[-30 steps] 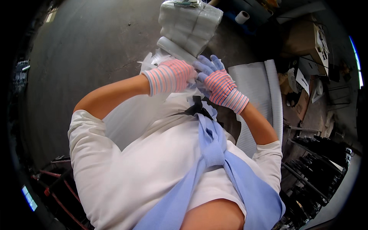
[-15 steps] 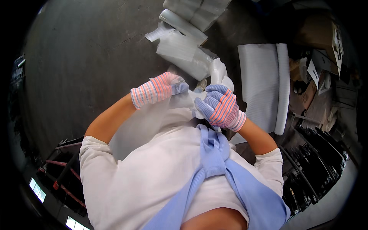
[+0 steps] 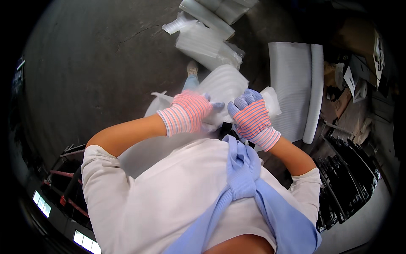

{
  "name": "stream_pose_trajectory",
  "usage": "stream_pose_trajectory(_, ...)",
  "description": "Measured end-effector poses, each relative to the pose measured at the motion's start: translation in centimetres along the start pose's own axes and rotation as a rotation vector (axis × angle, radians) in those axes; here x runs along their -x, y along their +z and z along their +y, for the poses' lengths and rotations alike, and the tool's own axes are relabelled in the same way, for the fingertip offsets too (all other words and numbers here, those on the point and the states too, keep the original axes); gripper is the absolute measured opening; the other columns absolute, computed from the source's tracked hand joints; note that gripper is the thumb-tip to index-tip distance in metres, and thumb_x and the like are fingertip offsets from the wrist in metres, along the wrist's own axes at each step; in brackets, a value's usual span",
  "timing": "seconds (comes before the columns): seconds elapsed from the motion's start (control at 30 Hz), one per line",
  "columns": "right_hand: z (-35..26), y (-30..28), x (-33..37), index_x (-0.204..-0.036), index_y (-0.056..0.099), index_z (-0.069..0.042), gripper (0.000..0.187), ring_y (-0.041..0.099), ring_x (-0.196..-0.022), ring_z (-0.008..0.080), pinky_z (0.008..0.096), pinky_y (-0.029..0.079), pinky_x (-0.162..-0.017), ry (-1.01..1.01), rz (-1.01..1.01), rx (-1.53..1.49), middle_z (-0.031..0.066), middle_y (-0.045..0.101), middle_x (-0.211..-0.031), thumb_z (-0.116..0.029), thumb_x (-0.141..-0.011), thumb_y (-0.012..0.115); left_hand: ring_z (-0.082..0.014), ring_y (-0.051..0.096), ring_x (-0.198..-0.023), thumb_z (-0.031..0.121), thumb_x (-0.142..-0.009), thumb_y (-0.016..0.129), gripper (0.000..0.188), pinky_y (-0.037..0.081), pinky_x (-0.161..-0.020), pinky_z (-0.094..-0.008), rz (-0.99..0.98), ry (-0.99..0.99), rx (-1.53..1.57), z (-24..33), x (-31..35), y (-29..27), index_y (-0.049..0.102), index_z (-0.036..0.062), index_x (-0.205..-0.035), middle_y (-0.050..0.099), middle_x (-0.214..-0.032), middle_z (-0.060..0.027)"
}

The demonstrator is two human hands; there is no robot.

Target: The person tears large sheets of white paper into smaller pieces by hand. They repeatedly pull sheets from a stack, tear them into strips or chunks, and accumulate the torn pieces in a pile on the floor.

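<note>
In front of my body is a crumpled white packing foam sheet (image 3: 225,80), its upper part bulging between my hands. My left hand (image 3: 192,111), in an orange-and-blue striped glove, closes on the sheet's left side; it is slightly blurred. On the other side my right hand (image 3: 250,113), gloved alike, has its fingers curled over the sheet's edge. More of the white foam hangs at the left, behind my left forearm, and a folded bit sticks out right of my right hand. A small black item (image 3: 226,129) shows below the sheet between my hands; its kind is unclear.
A partly unrolled foam roll (image 3: 292,84) lies on the floor at the right. Further off lie loose foam sheets (image 3: 205,44) and another roll (image 3: 207,19). Cardboard boxes (image 3: 353,38) stand far right, with a rack of black parts (image 3: 349,178) nearer.
The foam sheet between my hands has risen and spread out into a rounded bulge. My left hand has come down and right; my right hand has shifted slightly right. A shoe now shows beyond my left hand.
</note>
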State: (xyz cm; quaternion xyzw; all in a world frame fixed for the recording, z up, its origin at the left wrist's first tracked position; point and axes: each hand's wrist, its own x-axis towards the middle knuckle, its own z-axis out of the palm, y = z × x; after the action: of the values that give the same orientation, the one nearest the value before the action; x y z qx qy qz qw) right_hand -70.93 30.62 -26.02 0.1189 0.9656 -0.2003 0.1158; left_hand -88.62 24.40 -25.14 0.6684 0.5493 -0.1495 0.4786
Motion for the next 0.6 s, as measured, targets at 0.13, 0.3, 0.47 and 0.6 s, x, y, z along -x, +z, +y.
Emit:
stream_pose_trajectory(0.13, 0.1, 1.2, 0.7, -0.091, 0.054, -0.003, 0.040, 0.051, -0.087, 0.0300, 0.0403, 0.038, -0.080, 0.068, 0.067, -0.084, 0.0149, 0.053, -0.093, -0.014, -0.052, 0.057, -0.0311, 0.056, -0.081, 0.045, -0.064, 0.058, 0.066, 0.035, -0.087, -0.0399, 0.543, 0.186, -0.026, 0.9, -1.2, 3.4, 0.041, 0.0047, -0.114, 0.057, -0.087, -0.0181)
stream_pose_trajectory(0.3, -0.2, -0.6, -0.1, -0.094, 0.052, -0.004, 0.038, 0.053, -0.077, 0.0279, 0.0376, 0.040, -0.072, 0.245, -0.193, -0.117, 0.0134, 0.055, -0.081, -0.012, -0.058, 0.057, -0.0279, 0.055, -0.086, 0.027, -0.068, 0.058, 0.036, 0.042, -0.076, -0.0388, 0.071, -0.047, 0.084, 1.4, -3.2, 2.1, 0.050, 0.0078, -0.098, 0.058, -0.085, -0.0116)
stream_pose_trajectory(0.47, 0.5, 0.2, -0.6, -0.092, 0.052, -0.006, 0.036, 0.054, -0.070, 0.0271, 0.0362, 0.041, -0.066, 0.219, -0.255, -0.128, 0.0111, 0.055, -0.071, -0.011, -0.058, 0.058, -0.0282, 0.059, -0.072, 0.014, -0.069, 0.055, 0.018, 0.046, -0.057, -0.0388, 0.124, 0.005, 0.012, 0.3, -3.5, 2.6, 0.054, 0.0104, -0.087, 0.059, -0.071, -0.0095)
stream_pose_trajectory(0.6, 0.2, -0.7, -0.1, -0.080, 0.055, -0.008, 0.027, 0.052, -0.066, 0.0279, 0.0368, 0.040, -0.063, 0.119, -0.279, -0.172, 0.0099, 0.053, -0.065, -0.013, -0.055, 0.060, -0.0274, 0.057, -0.067, 0.014, -0.071, 0.052, 0.011, 0.044, -0.054, -0.0371, -0.005, 0.305, -0.070, -0.5, -3.0, 1.3, 0.055, 0.0092, -0.080, 0.056, -0.065, -0.0093)
